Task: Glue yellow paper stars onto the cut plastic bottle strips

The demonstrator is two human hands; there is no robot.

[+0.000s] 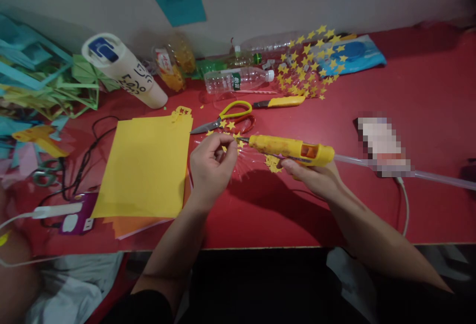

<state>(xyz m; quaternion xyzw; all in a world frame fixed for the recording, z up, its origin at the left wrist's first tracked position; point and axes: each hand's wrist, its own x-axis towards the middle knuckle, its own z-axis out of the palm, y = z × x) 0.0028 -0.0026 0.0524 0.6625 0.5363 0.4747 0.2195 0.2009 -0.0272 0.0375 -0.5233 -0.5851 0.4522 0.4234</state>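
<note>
My right hand (310,175) grips a yellow glue gun (286,148), a clear glue stick running out of its back to the right. The gun's metal nozzle points left and meets the fingertips of my left hand (215,160). Those fingers are pinched together; what they hold is too small to make out. Behind and beside the left hand, small yellow stars (230,125) sit on a clear, spiky plastic piece (245,158). A small pile of yellow stars (273,163) lies under the gun.
Yellow paper sheets (147,170) lie left of my hands, scissors (236,109) and a cutter (284,101) beyond them. Bottles (238,81), a tumbler (126,73) and a star-covered piece (312,63) stand or lie farther back. A phone (385,143) is at right, a person's arm (15,264) at left.
</note>
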